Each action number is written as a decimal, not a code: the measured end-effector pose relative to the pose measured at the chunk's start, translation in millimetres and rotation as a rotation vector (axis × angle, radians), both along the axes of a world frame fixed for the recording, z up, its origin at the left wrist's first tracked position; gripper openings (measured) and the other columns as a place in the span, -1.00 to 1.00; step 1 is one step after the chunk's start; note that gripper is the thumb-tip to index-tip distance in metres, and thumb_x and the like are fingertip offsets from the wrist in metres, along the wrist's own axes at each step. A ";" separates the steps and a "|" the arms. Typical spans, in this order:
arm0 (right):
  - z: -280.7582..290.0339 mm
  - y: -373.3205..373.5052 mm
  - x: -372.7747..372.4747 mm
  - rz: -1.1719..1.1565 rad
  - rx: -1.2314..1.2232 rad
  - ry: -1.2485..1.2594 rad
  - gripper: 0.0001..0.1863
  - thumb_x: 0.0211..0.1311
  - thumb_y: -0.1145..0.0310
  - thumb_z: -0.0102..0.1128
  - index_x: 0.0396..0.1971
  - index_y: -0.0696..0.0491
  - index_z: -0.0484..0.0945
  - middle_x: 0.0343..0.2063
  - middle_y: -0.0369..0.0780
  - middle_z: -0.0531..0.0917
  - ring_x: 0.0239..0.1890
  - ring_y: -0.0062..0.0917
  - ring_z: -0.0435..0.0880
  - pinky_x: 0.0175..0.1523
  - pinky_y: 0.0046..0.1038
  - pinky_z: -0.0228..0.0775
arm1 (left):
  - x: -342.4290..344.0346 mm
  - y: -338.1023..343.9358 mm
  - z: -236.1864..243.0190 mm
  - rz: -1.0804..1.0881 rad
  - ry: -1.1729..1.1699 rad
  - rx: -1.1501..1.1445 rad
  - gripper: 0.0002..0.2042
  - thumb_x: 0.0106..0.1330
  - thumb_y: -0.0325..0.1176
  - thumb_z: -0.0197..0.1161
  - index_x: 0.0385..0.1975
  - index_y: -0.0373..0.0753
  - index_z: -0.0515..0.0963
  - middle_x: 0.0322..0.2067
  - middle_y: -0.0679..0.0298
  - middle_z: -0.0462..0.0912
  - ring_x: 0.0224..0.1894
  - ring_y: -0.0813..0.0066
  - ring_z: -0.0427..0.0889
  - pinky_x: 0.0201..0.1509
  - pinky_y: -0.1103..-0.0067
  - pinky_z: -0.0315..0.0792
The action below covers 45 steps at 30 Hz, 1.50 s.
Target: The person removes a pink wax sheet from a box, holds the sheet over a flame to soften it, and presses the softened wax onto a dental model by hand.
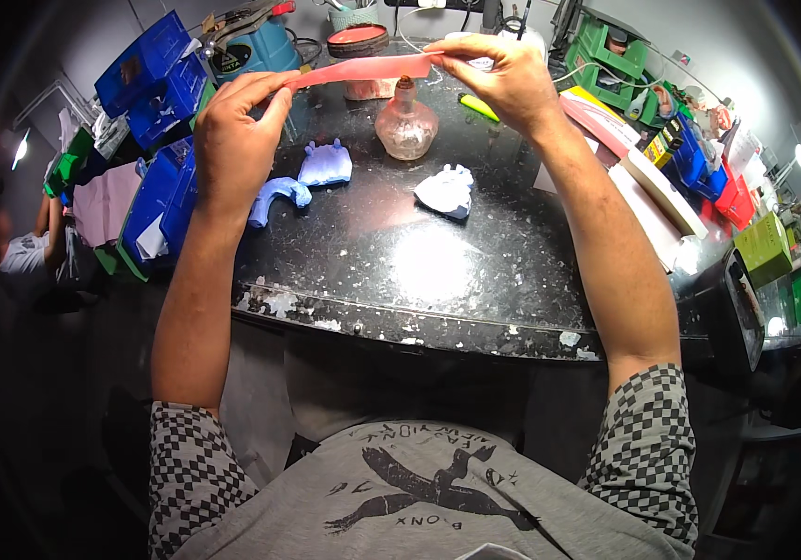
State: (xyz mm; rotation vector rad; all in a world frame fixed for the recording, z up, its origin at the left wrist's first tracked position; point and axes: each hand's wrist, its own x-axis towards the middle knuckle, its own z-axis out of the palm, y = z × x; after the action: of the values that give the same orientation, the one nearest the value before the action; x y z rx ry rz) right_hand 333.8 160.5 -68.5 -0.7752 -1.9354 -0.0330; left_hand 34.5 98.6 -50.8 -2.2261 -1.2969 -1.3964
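Observation:
A thin pink wax sheet is stretched between my two hands. My left hand pinches its left end and my right hand pinches its right end. Just below the sheet stands a glass spirit lamp with a dark wick holder; I cannot make out a flame. On the black bench lie a pale blue dental cast, a blue arch-shaped piece nearer my left forearm, and a white dental cast in front of the lamp.
Behind the lamp is a round tub with a pinkish top. A bright green marker-like object lies near my right hand. Blue bins crowd the left side; green bins and boxes fill the right. Another person is at far left.

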 end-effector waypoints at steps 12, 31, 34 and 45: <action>26.2 -19.7 4.8 -0.020 0.072 -0.038 -0.80 0.23 0.39 0.37 -0.15 0.04 0.76 -0.20 -0.26 0.80 -0.16 -0.61 0.77 0.01 -0.54 0.61 | 7.8 -13.3 7.1 -0.084 -0.066 0.059 -0.83 0.24 -0.54 0.32 -0.18 -0.28 0.71 -0.28 0.21 0.75 -0.25 0.37 0.71 -0.10 0.56 0.53; 42.3 -25.9 20.8 -0.128 -0.053 0.094 -0.77 0.19 0.39 0.34 -0.18 0.15 0.72 -0.30 -0.14 0.79 -0.28 -0.49 0.76 -0.12 -0.48 0.62 | 36.5 3.2 -0.4 -0.142 -0.075 0.039 -0.81 0.27 -0.54 0.32 -0.13 -0.27 0.72 -0.22 0.26 0.77 -0.19 0.54 0.71 -0.05 0.64 0.53; 43.9 -28.0 21.9 -0.156 -0.078 0.104 -0.78 0.19 0.38 0.35 -0.18 0.12 0.73 -0.30 -0.14 0.79 -0.28 -0.48 0.77 -0.11 -0.47 0.62 | 41.4 6.4 -1.5 -0.139 -0.077 0.027 -0.81 0.27 -0.51 0.33 -0.14 -0.25 0.73 -0.21 0.24 0.77 -0.21 0.52 0.72 -0.07 0.63 0.54; 0.8 5.6 29.3 -0.141 -0.102 0.028 -0.80 0.24 0.29 0.34 -0.20 0.04 0.73 -0.30 -0.26 0.80 -0.27 -0.54 0.78 -0.07 -0.53 0.58 | 33.0 39.7 -4.1 -0.062 0.053 0.120 -0.86 0.24 -0.41 0.36 -0.24 -0.21 0.74 -0.26 0.26 0.76 -0.25 0.46 0.69 -0.09 0.54 0.54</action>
State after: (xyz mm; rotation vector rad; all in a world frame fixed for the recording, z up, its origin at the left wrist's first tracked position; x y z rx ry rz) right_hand 363.1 166.1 -67.7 -0.9740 -1.8646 -0.0085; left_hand 67.5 138.3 -54.9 -2.2253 -1.1060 -1.3875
